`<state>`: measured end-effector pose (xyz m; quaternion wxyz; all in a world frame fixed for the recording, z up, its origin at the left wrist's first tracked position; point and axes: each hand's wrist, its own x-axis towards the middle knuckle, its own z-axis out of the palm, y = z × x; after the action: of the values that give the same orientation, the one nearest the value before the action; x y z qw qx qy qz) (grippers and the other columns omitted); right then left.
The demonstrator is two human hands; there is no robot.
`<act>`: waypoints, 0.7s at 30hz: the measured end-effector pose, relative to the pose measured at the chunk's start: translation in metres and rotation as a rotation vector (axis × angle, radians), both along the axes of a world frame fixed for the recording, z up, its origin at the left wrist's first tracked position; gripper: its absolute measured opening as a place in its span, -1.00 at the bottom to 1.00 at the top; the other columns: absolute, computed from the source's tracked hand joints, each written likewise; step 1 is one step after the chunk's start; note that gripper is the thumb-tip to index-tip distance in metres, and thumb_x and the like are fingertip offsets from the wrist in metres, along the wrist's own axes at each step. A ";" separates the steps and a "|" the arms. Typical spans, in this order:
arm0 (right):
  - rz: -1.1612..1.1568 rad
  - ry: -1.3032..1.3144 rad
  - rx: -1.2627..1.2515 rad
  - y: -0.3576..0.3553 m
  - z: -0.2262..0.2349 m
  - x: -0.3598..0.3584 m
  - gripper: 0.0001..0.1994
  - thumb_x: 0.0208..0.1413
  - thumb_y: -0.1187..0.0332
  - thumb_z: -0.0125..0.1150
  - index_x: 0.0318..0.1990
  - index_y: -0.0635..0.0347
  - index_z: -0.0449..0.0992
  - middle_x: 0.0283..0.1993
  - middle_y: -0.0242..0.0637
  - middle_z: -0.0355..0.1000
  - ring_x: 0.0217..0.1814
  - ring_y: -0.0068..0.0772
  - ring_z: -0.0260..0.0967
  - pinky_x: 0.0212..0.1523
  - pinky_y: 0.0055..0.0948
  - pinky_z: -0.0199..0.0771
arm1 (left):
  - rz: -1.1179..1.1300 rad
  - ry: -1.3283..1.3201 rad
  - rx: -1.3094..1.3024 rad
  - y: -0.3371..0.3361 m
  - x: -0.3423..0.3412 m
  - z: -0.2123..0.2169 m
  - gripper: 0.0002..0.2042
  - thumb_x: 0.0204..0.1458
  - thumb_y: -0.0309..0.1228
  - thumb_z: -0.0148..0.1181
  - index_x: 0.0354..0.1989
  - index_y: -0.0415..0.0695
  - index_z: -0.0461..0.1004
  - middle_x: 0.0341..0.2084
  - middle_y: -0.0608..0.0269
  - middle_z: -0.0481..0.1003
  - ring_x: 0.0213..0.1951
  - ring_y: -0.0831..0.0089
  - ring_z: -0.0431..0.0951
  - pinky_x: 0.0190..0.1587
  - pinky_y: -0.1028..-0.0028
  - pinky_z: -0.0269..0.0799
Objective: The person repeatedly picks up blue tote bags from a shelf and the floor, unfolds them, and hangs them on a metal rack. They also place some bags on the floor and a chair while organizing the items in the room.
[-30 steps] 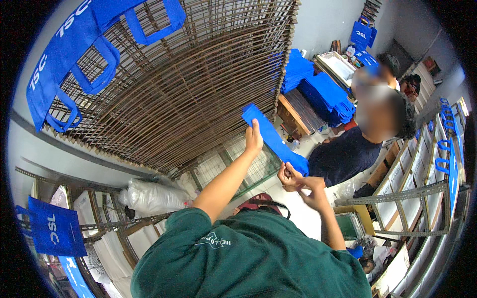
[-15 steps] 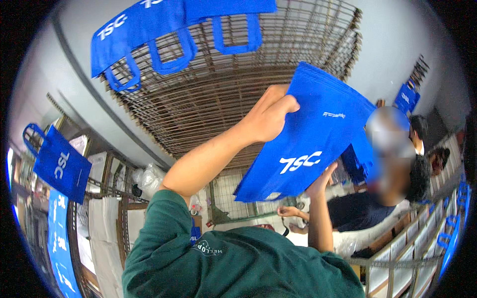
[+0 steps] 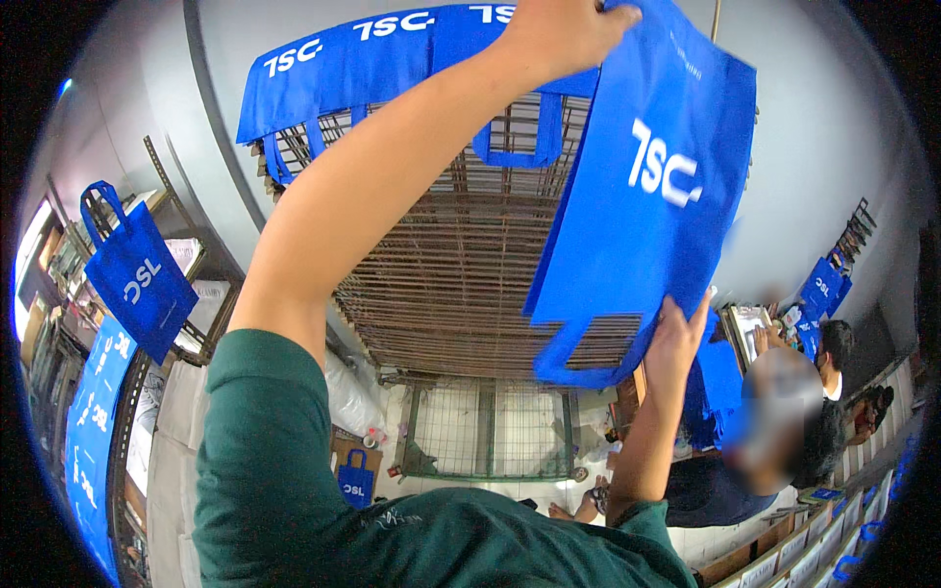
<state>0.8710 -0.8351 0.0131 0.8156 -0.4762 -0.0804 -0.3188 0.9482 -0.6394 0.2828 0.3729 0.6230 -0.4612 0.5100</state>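
Note:
A large blue fabric bag (image 3: 647,196) with white lettering is held up in front of a wooden slatted rack (image 3: 461,274). My left hand (image 3: 559,34) is raised high and grips the bag's upper edge. Lower down, my right hand (image 3: 678,343) holds the bag's bottom edge, close to its loop handle (image 3: 554,365), which hangs at the low end. Both arms come out of green sleeves. Several more blue bags (image 3: 392,49) hang along the top of the rack, right beside my left hand.
Another blue bag (image 3: 137,274) hangs on shelving at the left, with a blue banner (image 3: 93,431) below it. A small blue bag (image 3: 353,480) and a wire grid panel (image 3: 490,431) are on the floor. A seated person (image 3: 774,441) and more blue bags (image 3: 818,289) are at the right.
Both hands have lifted the blue bag from chest height up toward the top of the rack, and it now hangs spread between them. The view has tilted upward.

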 end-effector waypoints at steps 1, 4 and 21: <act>0.019 -0.022 0.007 -0.016 0.017 0.015 -0.43 -0.06 0.60 -0.05 0.18 0.26 0.03 0.00 -0.19 0.26 -0.09 -0.38 0.27 -0.05 -0.43 0.28 | -0.042 -0.028 -0.028 -0.009 0.014 0.013 -0.43 -0.16 -0.49 0.15 0.12 -0.18 0.16 -0.48 0.00 0.46 -0.48 0.21 0.49 -0.34 0.33 0.41; 0.088 -0.007 -0.047 -0.071 0.058 0.068 -0.50 -0.08 0.57 -0.07 0.12 0.20 0.14 -0.14 -0.22 0.34 -0.24 -0.38 0.35 -0.29 -0.46 0.41 | -0.050 0.123 -0.067 -0.031 0.049 0.043 -0.38 -0.15 -0.51 0.13 0.17 -0.19 0.08 -0.52 0.06 0.46 -0.48 0.31 0.49 -0.38 0.37 0.41; 0.309 0.035 -0.023 -0.104 0.165 0.238 -0.82 -0.03 0.61 -0.15 -0.22 0.30 0.25 -0.44 -0.16 0.33 -0.55 -0.48 0.26 -0.61 -0.66 0.36 | -0.204 1.025 -0.040 -0.024 0.183 0.045 -0.33 -0.12 -0.23 0.11 0.22 0.07 0.00 0.05 0.03 0.27 0.08 0.15 0.27 0.03 0.11 0.21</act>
<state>1.1086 -0.9388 0.1785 0.8507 -0.4729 -0.1419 -0.1803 1.1317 -0.6637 0.3274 0.6105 0.7371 -0.2681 0.1095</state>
